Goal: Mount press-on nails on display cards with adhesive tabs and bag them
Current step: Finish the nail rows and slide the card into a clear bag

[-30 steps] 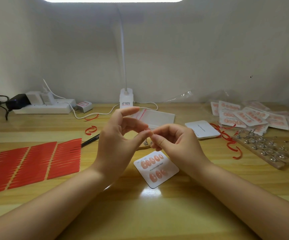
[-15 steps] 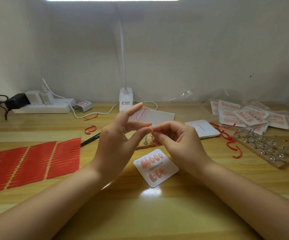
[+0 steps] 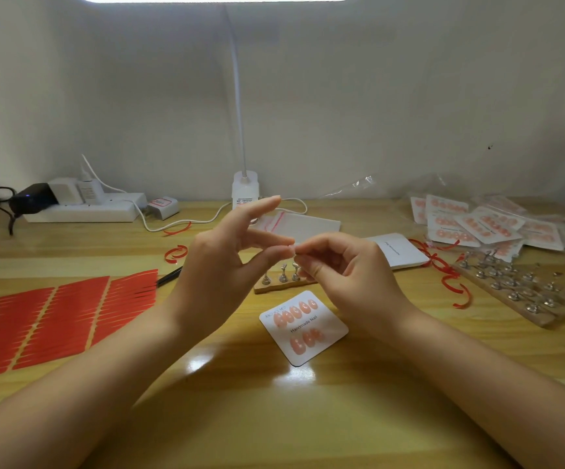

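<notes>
Nearest lies a white card [image 3: 303, 328] on the wooden table [image 3: 274, 418], tilted, with a row of five peach nails [image 3: 295, 312] above its printed line and three below. Above it both hands meet in the air. The left hand [image 3: 222, 265] pinches thumb against middle finger, its index finger raised and straight. The right hand [image 3: 349, 272] has its fingers curled, thumb and forefinger pinching at the same spot as the left fingertips; what they hold between them is too small to make out. Just behind the hands stands a small wooden block [image 3: 283, 282] with three metal pegs. To the left lie red tab sheets [image 3: 54, 319] and a black tool [image 3: 169, 275]. On the right sits a long peg rack [image 3: 518, 292], with red strips [image 3: 443, 265] beside it. Further back are a stack of blank cards [image 3: 401, 253], clear bags [image 3: 305, 225], and bagged finished cards [image 3: 484, 225]. Against the wall stand a lamp base [image 3: 245, 191] and a power strip [image 3: 81, 211].
</notes>
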